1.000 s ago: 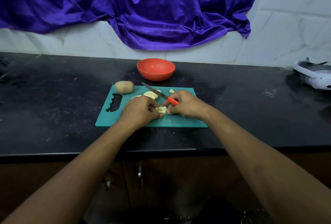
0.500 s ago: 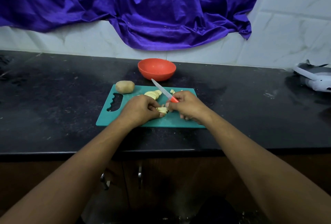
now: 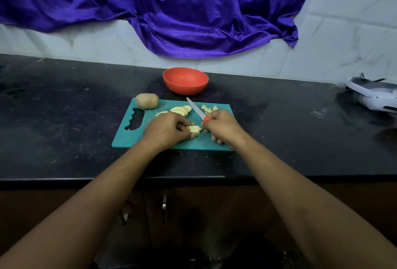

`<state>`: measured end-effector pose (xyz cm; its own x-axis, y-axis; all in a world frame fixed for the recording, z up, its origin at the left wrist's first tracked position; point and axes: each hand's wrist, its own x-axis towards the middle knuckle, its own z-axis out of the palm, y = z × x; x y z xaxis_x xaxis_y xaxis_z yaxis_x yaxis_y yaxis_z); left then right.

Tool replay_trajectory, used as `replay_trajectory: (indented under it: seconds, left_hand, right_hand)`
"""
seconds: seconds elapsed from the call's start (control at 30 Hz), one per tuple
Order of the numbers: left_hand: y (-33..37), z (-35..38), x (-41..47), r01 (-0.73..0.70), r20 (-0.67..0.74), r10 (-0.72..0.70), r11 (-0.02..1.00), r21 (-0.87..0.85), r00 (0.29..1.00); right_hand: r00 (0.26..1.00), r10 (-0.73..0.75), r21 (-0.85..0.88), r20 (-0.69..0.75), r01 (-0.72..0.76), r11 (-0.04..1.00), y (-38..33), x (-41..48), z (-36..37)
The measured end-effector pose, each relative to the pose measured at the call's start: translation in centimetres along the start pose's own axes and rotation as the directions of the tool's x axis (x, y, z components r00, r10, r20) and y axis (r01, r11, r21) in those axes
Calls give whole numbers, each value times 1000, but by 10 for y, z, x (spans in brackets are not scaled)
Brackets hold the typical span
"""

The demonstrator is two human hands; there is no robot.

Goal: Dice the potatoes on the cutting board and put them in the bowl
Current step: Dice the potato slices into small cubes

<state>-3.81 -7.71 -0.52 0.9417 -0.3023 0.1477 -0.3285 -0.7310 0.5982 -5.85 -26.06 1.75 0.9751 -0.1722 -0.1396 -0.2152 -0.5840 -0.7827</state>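
Observation:
A teal cutting board lies on the black counter. My left hand pinches a small stack of cut potato pieces at the board's middle. My right hand grips the red handle of a knife, whose blade points up and left, away from the stack. Potato slices lie behind my left hand, and small diced bits sit at the board's far right. A whole unpeeled potato rests on the board's far left corner. The orange bowl stands behind the board and looks empty.
A purple cloth hangs on the tiled wall behind the counter. A white and grey device lies at the counter's right end. The counter's front edge runs below the board, with cabinet doors underneath.
The knife blade has swung a little to the right and more upright. My right hand has shifted slightly toward me. The left hand stays on the potato stack.

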Motion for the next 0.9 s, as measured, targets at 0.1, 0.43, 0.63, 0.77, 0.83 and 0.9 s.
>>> replay_trajectory:
  seconds: [0.1, 0.43, 0.63, 0.77, 0.83, 0.9]
  left_hand:
    - [-2, -2, 1, 13, 15, -13, 999, -31, 1000]
    - [-1, -2, -2, 9, -10, -9, 1000, -17, 1000]
    - [3, 2, -3, 15, -64, -12, 999, 53, 998]
    - [5, 4, -6, 8, -91, 0, 997, 81, 996]
    - [6, 4, -8, 11, -104, 0, 994, 105, 995]
    - [7, 4, -9, 15, -112, -3, 993, 115, 994]
  right_hand:
    - [1000, 19, 16, 14, -19, 1000, -8, 3, 7]
    - [999, -25, 26, 31, 25, 999, -5, -15, -14]
    - [982, -185, -275, 21, 184, 944, -1, -61, -21]
    - [963, -270, -445, -14, 236, 864, -8, -75, -14]
    - [964, -268, -492, -2, 232, 839, -13, -78, -10]
    - [966, -257, -519, 10, 224, 825, -17, -80, -9]
